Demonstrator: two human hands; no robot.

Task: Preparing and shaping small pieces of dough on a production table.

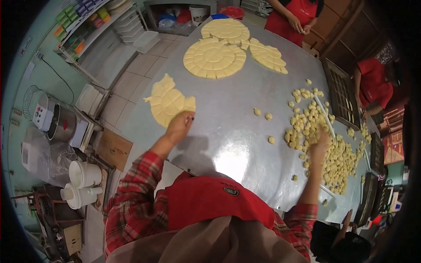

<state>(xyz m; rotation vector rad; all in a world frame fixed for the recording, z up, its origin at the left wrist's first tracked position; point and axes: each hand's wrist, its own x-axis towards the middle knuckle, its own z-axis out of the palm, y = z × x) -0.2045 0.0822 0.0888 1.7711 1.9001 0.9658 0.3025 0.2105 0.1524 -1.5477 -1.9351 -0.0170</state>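
Observation:
My left hand [179,127] is closed at the near right edge of a scored, flat piece of yellow dough [169,105]. A small dark bit shows at its fingertips, too small to name. On the right, my right hand [319,142] is over a pile of small yellow dough balls [340,164]. Its fingers are blurred and blend into the dough, so their grip cannot be made out. Larger round dough sheets [215,58], cut in rings and segments, lie toward the far end of the metal table [228,105].
White rods [323,115] lie among the dough balls. Dark trays [342,94] line the right edge, where a person in red [375,83] works. Another person in a red apron [291,19] stands at the far end. A mixer [59,118] and white buckets [83,174] are left.

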